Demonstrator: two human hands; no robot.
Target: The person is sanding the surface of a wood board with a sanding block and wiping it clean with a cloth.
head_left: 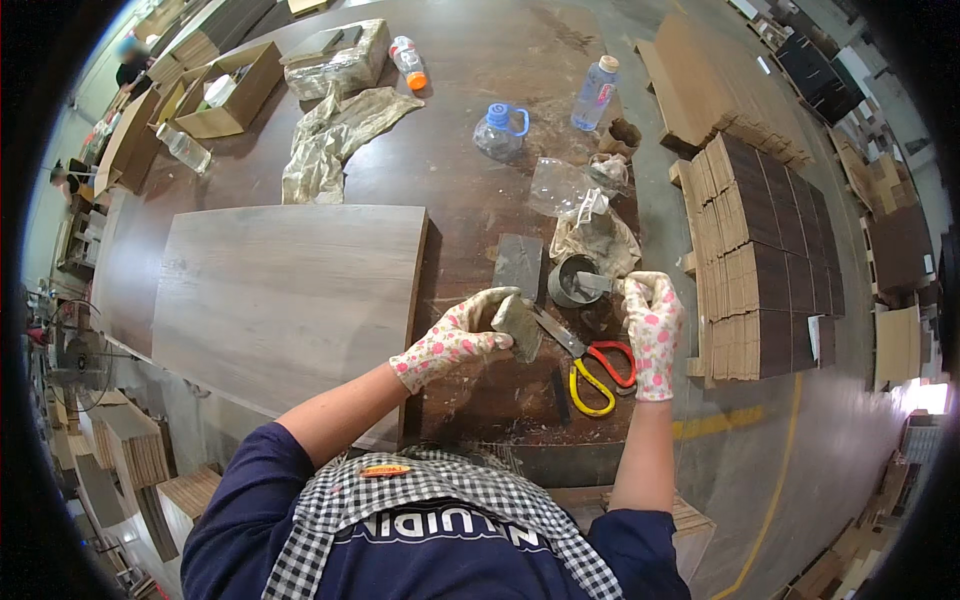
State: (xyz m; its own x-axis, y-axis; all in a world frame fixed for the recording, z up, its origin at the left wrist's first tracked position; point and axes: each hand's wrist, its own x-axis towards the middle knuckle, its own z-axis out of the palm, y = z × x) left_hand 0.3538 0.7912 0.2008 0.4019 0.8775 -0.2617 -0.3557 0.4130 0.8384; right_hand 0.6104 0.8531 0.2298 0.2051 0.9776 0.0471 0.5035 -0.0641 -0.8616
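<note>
My left hand [465,340], in a white glove with pink dots, grips a flat grey-green piece [517,328] with worn edges; I cannot tell its material. My right hand [652,330], gloved alike, is closed on a small flat scraper [594,283], whose blade reaches over the rim of a round dark tin [562,288]. Grey stuff coats the inside of the tin. Below the hands lie scissors [596,380] with one red and one yellow handle. A thin grey plate [517,266] rests left of the tin.
A wood-grain board [290,290] lies on the left of the brown table [450,130]. Behind the tin are a crumpled cloth [612,245], a blue-capped jug [500,133] and a bottle [596,93]. Farther back are a cloth [345,130] and a carton [235,95]. Stacked panels [765,260] stand right.
</note>
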